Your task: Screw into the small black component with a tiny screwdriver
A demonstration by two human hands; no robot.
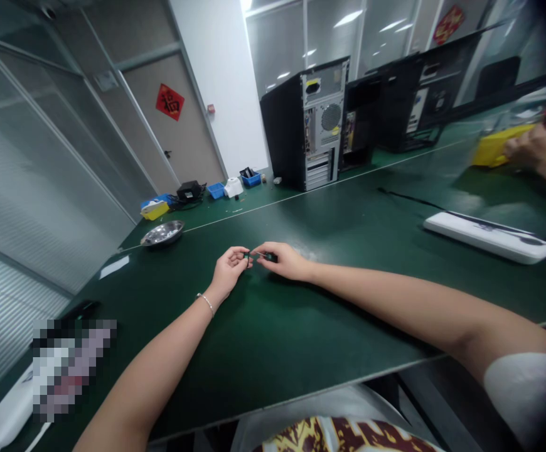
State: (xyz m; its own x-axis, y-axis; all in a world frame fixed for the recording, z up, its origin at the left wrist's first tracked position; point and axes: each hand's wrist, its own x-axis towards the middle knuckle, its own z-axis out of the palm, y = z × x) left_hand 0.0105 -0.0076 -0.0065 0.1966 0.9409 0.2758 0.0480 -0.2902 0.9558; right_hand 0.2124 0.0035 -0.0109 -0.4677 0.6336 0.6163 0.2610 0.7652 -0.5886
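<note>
Over the middle of the green table, my left hand [230, 269] is closed on a small dark piece [247, 256], held at the fingertips. My right hand [282, 260] is just to its right, its fingers closed round a small tool [270, 256] with a dark handle and a thin metal shaft. The shaft points left toward the dark piece; whether the two touch is too small to tell. A bracelet is on my left wrist.
On the green table [301, 339] are a metal bowl [164, 233], a white paper [114, 267], small blue trays [216, 190], a computer tower [322, 125] and a white power strip [489, 237]. At right, another person's hands [541, 150] are by a yellow box [499, 145].
</note>
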